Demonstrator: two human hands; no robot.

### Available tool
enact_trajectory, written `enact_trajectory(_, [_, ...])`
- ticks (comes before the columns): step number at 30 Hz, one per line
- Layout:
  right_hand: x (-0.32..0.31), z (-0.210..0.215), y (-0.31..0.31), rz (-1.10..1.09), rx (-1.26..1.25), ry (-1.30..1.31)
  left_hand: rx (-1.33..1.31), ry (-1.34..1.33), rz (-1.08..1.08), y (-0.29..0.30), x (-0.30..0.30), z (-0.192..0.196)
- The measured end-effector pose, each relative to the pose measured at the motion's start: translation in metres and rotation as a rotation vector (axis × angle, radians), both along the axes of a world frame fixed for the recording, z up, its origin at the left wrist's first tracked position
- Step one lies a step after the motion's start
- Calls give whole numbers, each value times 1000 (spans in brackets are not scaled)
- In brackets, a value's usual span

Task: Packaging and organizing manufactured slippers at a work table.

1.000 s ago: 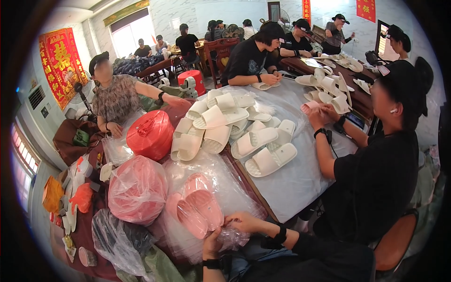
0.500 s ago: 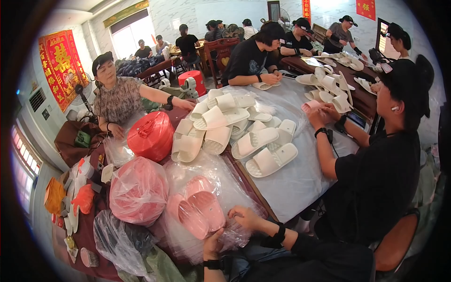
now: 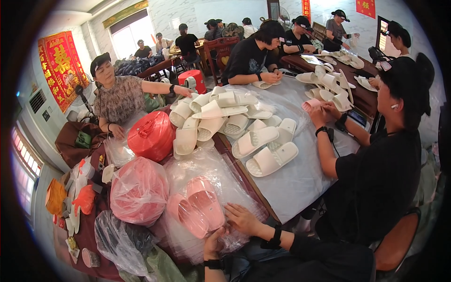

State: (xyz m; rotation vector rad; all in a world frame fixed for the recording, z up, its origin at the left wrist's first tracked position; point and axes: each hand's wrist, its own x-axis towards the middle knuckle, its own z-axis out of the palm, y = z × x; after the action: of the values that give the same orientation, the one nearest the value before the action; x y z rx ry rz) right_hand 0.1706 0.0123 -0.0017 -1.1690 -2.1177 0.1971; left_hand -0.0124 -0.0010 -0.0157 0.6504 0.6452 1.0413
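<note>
Around five o'clock from the two pink slippers (image 3: 212,211), one left hand (image 3: 213,245) lay at their heel end, its fingers curled narrow; whether they gripped anything, I could not tell. Toward three o'clock, one right hand (image 3: 242,219) held its fingers loosely straightened, tips just beside the pair's right edge; contact could not be made out. The pair lay side by side, straps toward eleven, under glossy clear film (image 3: 235,192) that spread well past them.

At three, one brown table edge (image 3: 256,191) slanted by, apart from the right hand. Between nine and ten stood one clear bag of pink material (image 3: 139,190), and at eleven one round red bundle (image 3: 151,136), leaving a narrow gap between the two.

From twelve to two ran a heap of white slippers (image 3: 220,113), at least ten, overlapping too much for an exact count. Between two and three, white sheeting (image 3: 305,174) gave broad room for moving.

Farther off, one co-worker's hand (image 3: 182,90) touched the heap's edge near twelve; between one and two, another co-worker (image 3: 376,164) held one pink slipper (image 3: 310,105). Beyond, at twelve, stood one red stool (image 3: 199,82).
</note>
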Motion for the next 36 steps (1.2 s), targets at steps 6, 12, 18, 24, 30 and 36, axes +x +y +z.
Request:
enact_trajectory(6, [-2, -8, -2, -58, -78, -174, -15, 28, 10, 0, 0, -3])
enact_trajectory(12, [-3, -10, -2, -81, -75, -233, -102, 104, 48, 0, -2, -10])
enact_trajectory(18, [-2, -9, -3, -92, -69, -220, -36, 31, -47, -1, 3, 8])
enact_trajectory(24, [-4, -6, -4, -92, -67, -204, -62, 14, -78, 3, -4, -15])
enact_trajectory(30, [-3, -6, -4, -94, -77, -208, -28, 4, -66, -1, 1, 2])
enact_trajectory(36, [-3, -7, -4, -96, -70, -205, -12, 127, -119, -1, 0, 7])
